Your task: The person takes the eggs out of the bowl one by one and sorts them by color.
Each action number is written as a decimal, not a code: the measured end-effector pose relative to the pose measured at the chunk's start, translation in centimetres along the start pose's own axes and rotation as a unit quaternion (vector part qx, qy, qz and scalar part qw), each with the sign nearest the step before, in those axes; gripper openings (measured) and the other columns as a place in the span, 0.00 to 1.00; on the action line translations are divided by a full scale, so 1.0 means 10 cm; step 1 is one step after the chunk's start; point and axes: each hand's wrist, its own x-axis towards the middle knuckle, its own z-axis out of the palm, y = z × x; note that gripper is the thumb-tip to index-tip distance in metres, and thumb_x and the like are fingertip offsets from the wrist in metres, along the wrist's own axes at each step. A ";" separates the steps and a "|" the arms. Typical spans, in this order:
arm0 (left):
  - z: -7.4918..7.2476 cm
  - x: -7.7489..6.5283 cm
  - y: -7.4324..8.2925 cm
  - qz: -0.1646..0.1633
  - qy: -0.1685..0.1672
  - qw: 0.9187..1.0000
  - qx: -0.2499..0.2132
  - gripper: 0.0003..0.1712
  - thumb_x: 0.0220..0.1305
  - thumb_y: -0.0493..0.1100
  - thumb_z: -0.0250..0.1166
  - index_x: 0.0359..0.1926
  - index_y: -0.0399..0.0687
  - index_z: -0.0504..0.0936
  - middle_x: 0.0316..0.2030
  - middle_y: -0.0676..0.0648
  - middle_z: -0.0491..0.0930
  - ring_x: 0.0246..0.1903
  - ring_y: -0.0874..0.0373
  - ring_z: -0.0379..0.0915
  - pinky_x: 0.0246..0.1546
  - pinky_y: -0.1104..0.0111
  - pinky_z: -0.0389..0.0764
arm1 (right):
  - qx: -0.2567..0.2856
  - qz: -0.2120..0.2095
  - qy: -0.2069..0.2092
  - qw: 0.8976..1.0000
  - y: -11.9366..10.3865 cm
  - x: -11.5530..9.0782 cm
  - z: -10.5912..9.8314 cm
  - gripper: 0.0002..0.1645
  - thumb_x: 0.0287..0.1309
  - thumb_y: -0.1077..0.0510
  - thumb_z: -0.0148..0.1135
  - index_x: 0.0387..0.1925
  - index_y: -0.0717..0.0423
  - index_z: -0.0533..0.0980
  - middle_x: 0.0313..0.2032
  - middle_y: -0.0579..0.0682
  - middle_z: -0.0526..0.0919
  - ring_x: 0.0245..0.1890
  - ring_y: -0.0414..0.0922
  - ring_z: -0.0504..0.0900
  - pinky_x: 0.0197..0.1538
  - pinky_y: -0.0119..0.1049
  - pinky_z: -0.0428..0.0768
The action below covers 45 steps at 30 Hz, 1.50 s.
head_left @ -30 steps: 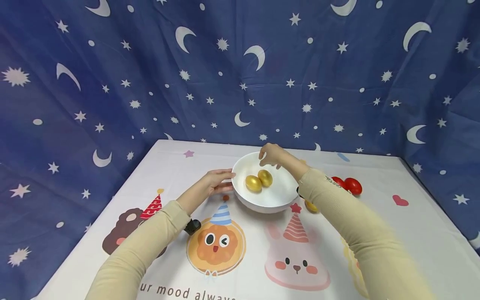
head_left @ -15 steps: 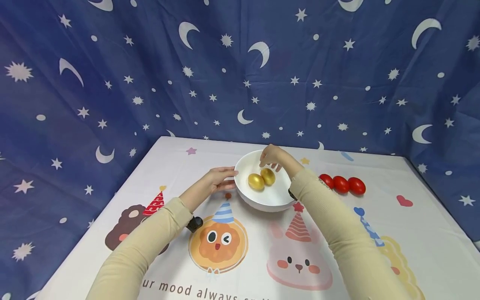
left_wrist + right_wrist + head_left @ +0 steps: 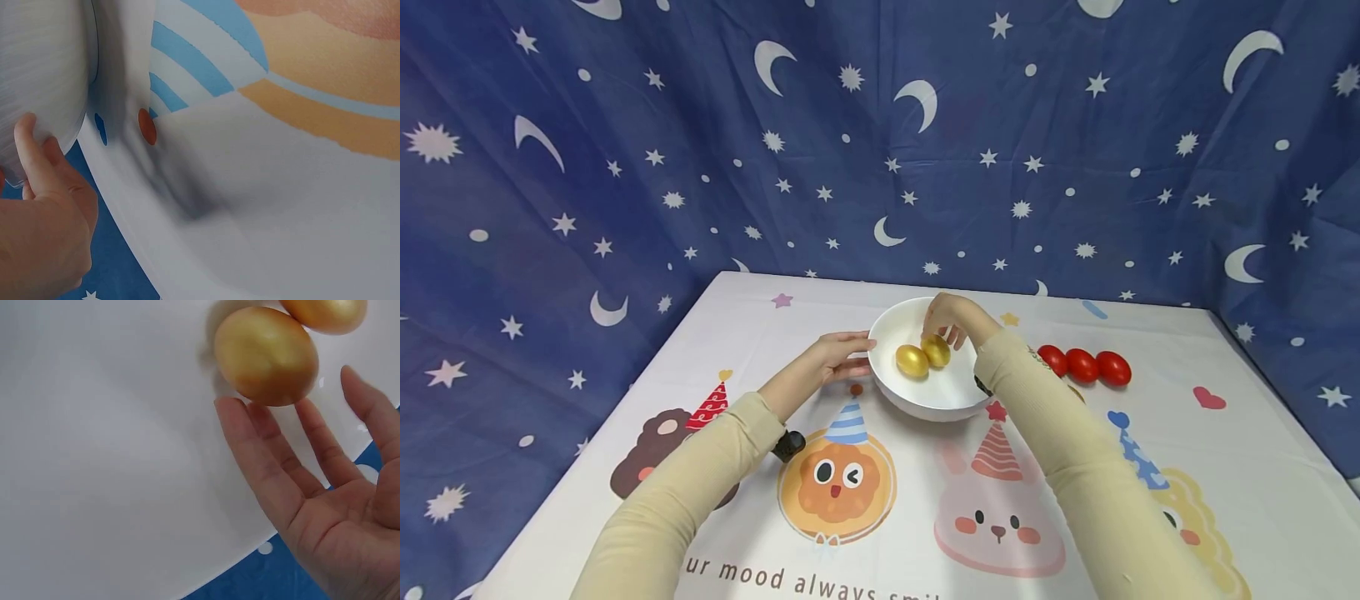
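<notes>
A white bowl [image 3: 951,387] stands toward the back of the table with two golden eggs lying against each other inside it, the left egg [image 3: 912,362] and the right egg [image 3: 936,351]. My left hand [image 3: 831,357] holds the bowl's left side, one fingertip over the rim and others along the outer wall. In the left wrist view, its fingers touch the bowl's outside [image 3: 44,81]. My right hand [image 3: 953,318] reaches down into the bowl from the back right. In the right wrist view, its fingertips are right at one egg [image 3: 267,356], with the thumb apart from it.
Right of the bowl, several red eggs [image 3: 1082,367] lie in a row, partly behind the right sleeve [image 3: 1060,433]. A golden sliver [image 3: 1077,393] shows at that sleeve's edge. A blue curtain [image 3: 820,142] hangs behind the white, cartoon-printed tablecloth [image 3: 760,500].
My right hand has come down from above the eggs to the right one. My right forearm has swung left, uncovering more of the red eggs. The left hand stays at the bowl.
</notes>
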 end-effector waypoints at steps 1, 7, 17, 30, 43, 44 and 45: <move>0.00 0.00 0.00 0.000 0.000 1.000 -0.001 0.29 0.62 0.39 0.64 0.64 0.50 0.70 0.59 0.40 0.73 0.51 0.50 0.77 0.35 0.74 0.88 | 0.001 0.005 -0.004 1.000 0.00 0.00 0.00 0.19 0.59 0.60 0.60 0.51 0.63 0.71 0.58 0.65 0.71 0.57 0.60 0.73 0.59 0.48 0.82; 0.03 0.01 -0.01 0.001 -0.005 1.000 0.003 0.29 0.62 0.39 0.63 0.64 0.49 0.70 0.60 0.40 0.73 0.50 0.50 0.78 0.36 0.74 0.88 | -0.009 0.016 -0.035 0.999 0.06 -0.01 0.00 0.12 0.60 0.59 0.59 0.41 0.62 0.71 0.51 0.64 0.74 0.51 0.58 0.77 0.56 0.44 0.84; 0.02 0.01 -0.02 -0.004 -0.006 1.000 -0.002 0.29 0.62 0.39 0.63 0.65 0.50 0.69 0.60 0.40 0.72 0.44 0.53 0.80 0.37 0.73 0.88 | -0.060 0.026 -0.037 0.997 0.12 0.34 0.07 0.11 0.57 0.59 0.62 0.39 0.62 0.74 0.34 0.55 0.75 0.34 0.49 0.79 0.45 0.39 0.88; 0.04 0.01 0.00 0.003 -0.009 1.000 0.011 0.27 0.63 0.40 0.63 0.64 0.50 0.71 0.60 0.39 0.72 0.40 0.55 0.80 0.36 0.73 0.88 | -0.050 -0.017 0.007 0.999 0.08 0.11 0.04 0.10 0.56 0.62 0.61 0.39 0.62 0.73 0.34 0.53 0.71 0.36 0.49 0.76 0.50 0.41 0.87; 0.00 0.01 0.00 0.001 -0.001 1.000 0.009 0.29 0.62 0.40 0.64 0.64 0.51 0.70 0.61 0.41 0.72 0.26 0.61 0.79 0.31 0.75 0.88 | -0.039 -0.038 0.010 0.998 -0.07 -0.06 -0.01 0.12 0.56 0.64 0.60 0.43 0.62 0.73 0.34 0.52 0.71 0.35 0.48 0.75 0.50 0.43 0.87; 0.00 0.01 0.00 0.000 0.000 1.000 0.008 0.29 0.62 0.40 0.64 0.64 0.51 0.70 0.60 0.41 0.72 0.26 0.61 0.79 0.31 0.75 0.88 | -0.043 -0.038 0.011 0.998 -0.08 -0.07 -0.02 0.12 0.56 0.64 0.60 0.43 0.61 0.73 0.33 0.52 0.71 0.35 0.48 0.75 0.50 0.42 0.87; 0.00 0.01 0.00 0.000 0.000 1.000 0.009 0.29 0.62 0.40 0.64 0.64 0.50 0.70 0.60 0.41 0.72 0.27 0.60 0.79 0.31 0.75 0.88 | -0.046 -0.039 0.012 0.998 -0.08 -0.08 -0.03 0.12 0.56 0.64 0.60 0.43 0.61 0.73 0.33 0.52 0.71 0.34 0.48 0.75 0.49 0.42 0.87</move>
